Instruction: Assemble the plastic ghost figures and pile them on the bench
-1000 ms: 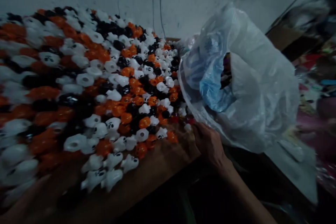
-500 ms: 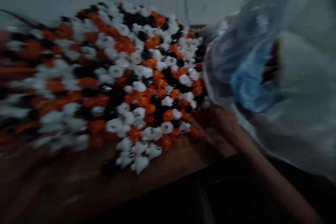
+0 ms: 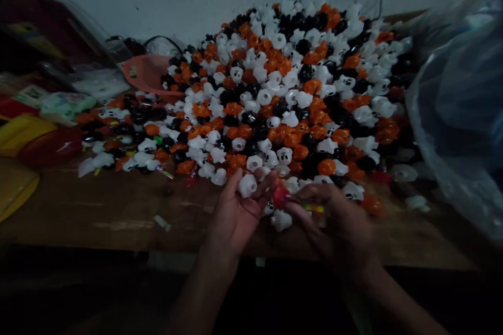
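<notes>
Your right hand (image 3: 341,225) is now away from the plastic bag (image 3: 448,115), at two o'clock, and pinches a red piece (image 3: 280,197). Your left hand (image 3: 236,220) grips a white figure (image 3: 248,186), just apart at the red piece's nine-to-ten o'clock; the pile (image 3: 291,138) lies towards twelve. You seem to be bringing both together; the next move probably calls for lining them up.

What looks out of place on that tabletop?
A small pale scrap lies alone on the wooden tabletop, apart from the heap of ghost and pumpkin figures; I can't tell what it is. The orange basket against the heap also looks tilted.
</notes>
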Available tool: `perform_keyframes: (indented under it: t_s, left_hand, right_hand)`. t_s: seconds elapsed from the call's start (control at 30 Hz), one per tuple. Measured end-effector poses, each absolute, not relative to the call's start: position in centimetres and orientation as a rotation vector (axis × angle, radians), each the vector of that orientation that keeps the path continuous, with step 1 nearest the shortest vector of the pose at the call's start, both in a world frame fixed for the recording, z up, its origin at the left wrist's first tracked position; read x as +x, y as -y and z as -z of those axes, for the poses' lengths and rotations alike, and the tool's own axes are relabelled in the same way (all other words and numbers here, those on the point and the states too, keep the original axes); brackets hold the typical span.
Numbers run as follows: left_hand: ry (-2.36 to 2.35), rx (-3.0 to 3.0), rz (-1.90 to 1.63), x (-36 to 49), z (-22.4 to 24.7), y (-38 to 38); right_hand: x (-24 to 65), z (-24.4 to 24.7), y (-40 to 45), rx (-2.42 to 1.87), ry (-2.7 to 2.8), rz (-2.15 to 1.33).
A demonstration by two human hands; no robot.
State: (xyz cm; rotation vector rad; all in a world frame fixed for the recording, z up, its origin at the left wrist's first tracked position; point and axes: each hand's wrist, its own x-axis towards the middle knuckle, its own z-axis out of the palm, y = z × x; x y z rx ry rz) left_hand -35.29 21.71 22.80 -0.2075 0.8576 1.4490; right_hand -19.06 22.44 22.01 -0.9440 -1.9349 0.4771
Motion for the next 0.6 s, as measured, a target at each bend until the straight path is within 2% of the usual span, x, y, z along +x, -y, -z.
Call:
perform_keyframes:
  t_s: [0.13, 0.33, 0.6]
  left_hand:
    - [-0.834, -0.293, -1.390, -34.3, -23.3, -21.1]
    - [-0.732, -0.403, -1.459, -33.8, -22.2, -21.8]
    - [-0.848, -0.165, -1.449, -32.5, -21.2, -21.5]
  right_hand:
    - [-22.5, -19.1, -21.5, -0.845, 1.803, -0.600]
    - [-21.7, -19.1, -20.9, -0.898, 1.813, -0.736]
    - [-21.1, -19.3, -21.4, -0.909, 1.863, -0.582]
